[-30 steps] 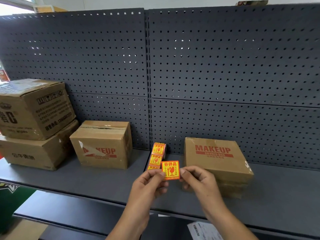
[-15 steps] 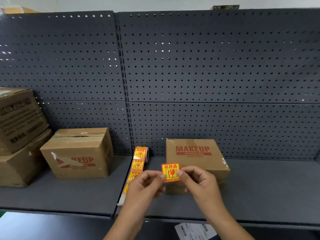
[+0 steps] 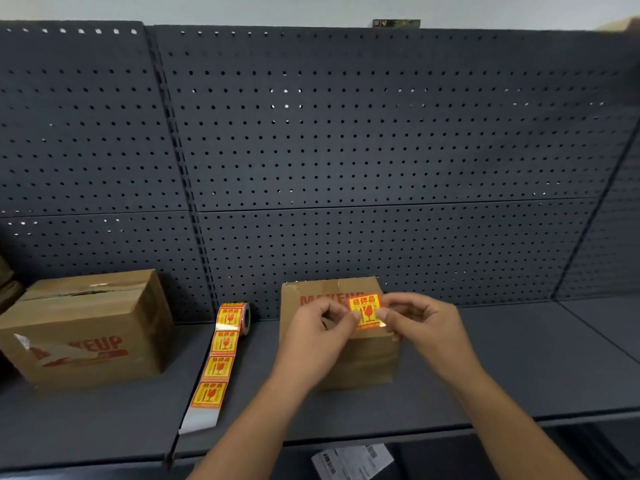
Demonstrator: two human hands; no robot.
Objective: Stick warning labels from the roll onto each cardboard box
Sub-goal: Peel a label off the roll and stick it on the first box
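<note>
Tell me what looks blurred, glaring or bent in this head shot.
Head view: the wide lens bows the top edge of the pegboard; the MAKEUP print on the box looks motion-smeared; a bright glint sits on the lower edge of the held label; the bare backing strip shines pale; the top right corner is blurred.

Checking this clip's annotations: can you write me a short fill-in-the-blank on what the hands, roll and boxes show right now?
1. The left hand and right hand pinch one peeled warning ____ between them.
2. The label roll stands to the ____ of the box behind the hands.
3. The unrolled strip runs from the roll toward the shelf's ____ edge.
Missing words: label; left; front.
</note>
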